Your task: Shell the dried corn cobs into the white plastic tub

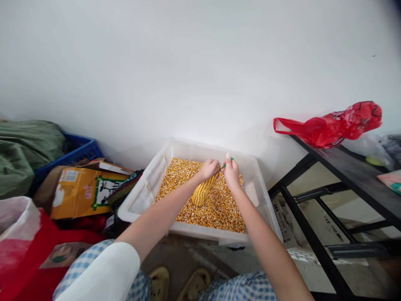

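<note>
Over the bin, my left hand [209, 169] is closed around the upper end of a yellow corn cob [201, 194]. The cob slants down toward me, its rows of kernels still on the visible side. My right hand [231, 170] pinches a small screwdriver [224, 165] with a green handle, most of it hidden by the fingers. Its thin dark shaft points left at the cob's upper end, beside my left fingers. Beneath both hands, loose corn kernels [213, 215] lie deep in a translucent white plastic bin [184, 145].
A black metal frame [347, 167] stands at the right with a red plastic bag [332, 125] on top. To the left are a blue crate [79, 146], an orange carton [77, 196] and a red sack [28, 251]. Behind the bin rises a white wall [200, 71].
</note>
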Tool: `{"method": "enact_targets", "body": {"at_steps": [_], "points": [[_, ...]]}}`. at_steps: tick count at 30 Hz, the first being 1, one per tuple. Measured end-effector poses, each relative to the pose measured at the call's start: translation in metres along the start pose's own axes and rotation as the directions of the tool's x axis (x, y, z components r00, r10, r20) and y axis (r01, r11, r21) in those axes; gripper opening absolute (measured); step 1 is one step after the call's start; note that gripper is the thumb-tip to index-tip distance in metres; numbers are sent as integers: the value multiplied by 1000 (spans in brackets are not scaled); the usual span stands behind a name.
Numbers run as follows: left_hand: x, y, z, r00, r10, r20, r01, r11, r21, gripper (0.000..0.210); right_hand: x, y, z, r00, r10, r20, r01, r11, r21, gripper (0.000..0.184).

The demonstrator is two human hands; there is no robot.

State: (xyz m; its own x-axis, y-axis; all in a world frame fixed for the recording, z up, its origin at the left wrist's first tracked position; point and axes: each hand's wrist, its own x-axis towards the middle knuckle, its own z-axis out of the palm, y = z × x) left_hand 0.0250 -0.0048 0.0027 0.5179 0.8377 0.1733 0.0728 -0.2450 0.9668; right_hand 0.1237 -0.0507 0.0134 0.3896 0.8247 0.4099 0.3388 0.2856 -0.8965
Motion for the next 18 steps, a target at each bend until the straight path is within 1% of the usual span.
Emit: {"method": "enact_targets", "body": {"at_steps": [3,5,7,9,13,15,18], "points": [[1,1,-10,999,16,-40,-20,995,-101,34,-5,-8,0,998,-64,18,64,998,-1,38],[1,1,-16,997,16,-70,-24,992,-124,33,-9,-13,-1,991,-97,87,99,995,-11,37],[2,1,-19,997,33,-73,-42,991,-127,33,-14,-18,-1,978,-126,165,133,991,-27,36],[2,-1,-20,995,62,-79,-72,989,-131,34,-16,-21,-1,962,-167,217,185,980,-68,34],[3,-2,-19,988,89,-126,-101,990,-98,32,-17,-25,-4,935,-252,249,304,932,-199,34],[3,-2,-18,988,83,-131,-94,993,-74,31,-16,-27,-6,925,-267,272,333,912,-238,34],[4,-2,-16,989,74,-128,-83,994,-68,31,-14,-31,-9,915,-256,311,337,909,-246,32]]}}
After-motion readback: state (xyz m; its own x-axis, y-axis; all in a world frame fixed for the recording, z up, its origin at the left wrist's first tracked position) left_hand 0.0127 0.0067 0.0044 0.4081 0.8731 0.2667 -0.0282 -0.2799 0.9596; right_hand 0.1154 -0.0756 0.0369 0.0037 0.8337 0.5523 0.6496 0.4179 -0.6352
